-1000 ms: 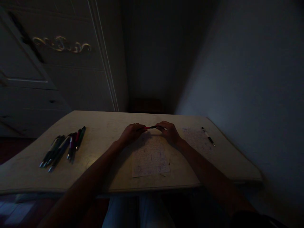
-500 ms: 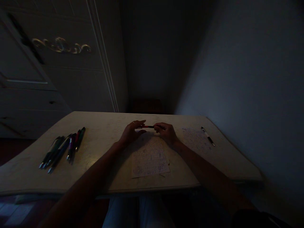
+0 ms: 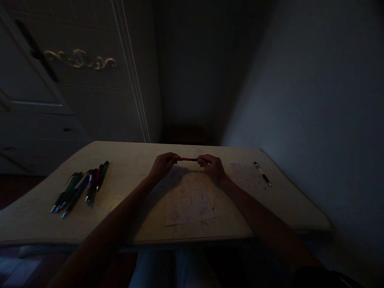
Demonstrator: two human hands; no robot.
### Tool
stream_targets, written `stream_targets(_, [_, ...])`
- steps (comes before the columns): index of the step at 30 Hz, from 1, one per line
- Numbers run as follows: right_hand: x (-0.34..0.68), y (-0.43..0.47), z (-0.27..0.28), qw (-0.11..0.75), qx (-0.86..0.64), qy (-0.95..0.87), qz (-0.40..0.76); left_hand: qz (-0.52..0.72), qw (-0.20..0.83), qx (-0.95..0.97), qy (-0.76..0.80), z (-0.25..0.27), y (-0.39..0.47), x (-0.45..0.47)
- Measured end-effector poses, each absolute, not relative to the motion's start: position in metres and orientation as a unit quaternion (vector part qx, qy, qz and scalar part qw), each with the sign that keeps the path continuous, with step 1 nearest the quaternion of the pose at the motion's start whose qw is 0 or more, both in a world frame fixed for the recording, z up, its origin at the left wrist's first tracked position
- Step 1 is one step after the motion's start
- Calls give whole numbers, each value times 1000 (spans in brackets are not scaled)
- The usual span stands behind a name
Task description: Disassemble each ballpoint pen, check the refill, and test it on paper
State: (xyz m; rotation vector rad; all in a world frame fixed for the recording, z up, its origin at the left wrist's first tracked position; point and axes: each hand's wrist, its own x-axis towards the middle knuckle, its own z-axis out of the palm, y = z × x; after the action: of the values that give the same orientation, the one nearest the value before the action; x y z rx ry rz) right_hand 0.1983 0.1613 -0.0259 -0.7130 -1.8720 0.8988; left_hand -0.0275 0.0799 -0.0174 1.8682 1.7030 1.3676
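A red and black pen [image 3: 189, 159] is held level between my two hands, above the far part of the table. My left hand [image 3: 164, 165] pinches its red end, while my right hand [image 3: 211, 165] grips the black end with curled fingers. Below them lies a sheet of paper [image 3: 190, 204] covered in scribbled marks; its upper part is in the shadow of my hands. The room is dim, so the pen's finer parts cannot be made out.
Several pens [image 3: 75, 190] lie in a loose group on the left of the table [image 3: 126, 156]. At the right, a white and black pen [image 3: 262, 174] rests by a second marked sheet [image 3: 246, 178]. A wall [image 3: 315, 120] rises on the right, a pale cabinet [image 3: 99, 108] on the left.
My left hand's fingers were spread around the pen's red end and have now closed on it. My right hand keeps its hold, having shifted slightly to the right.
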Motion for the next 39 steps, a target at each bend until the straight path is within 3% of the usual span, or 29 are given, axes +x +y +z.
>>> stream_targets(9, [197, 162, -27, 453, -312, -731, 403, 551, 108, 630, 536, -14, 78, -22])
stream_targets(17, [196, 162, -29, 443, -315, -733, 408, 562, 145, 593, 558, -13, 79, -19])
stream_targets(24, [195, 159, -27, 452, -298, -760, 360, 534, 119, 574, 609, -13, 78, -18])
stream_targets(32, [196, 160, -26, 471, -304, -755, 341, 568, 207, 561, 565, -10, 78, -14])
stream_targets(39, [194, 159, -28, 479, -317, -724, 382, 609, 221, 554, 523, -17, 80, -13])
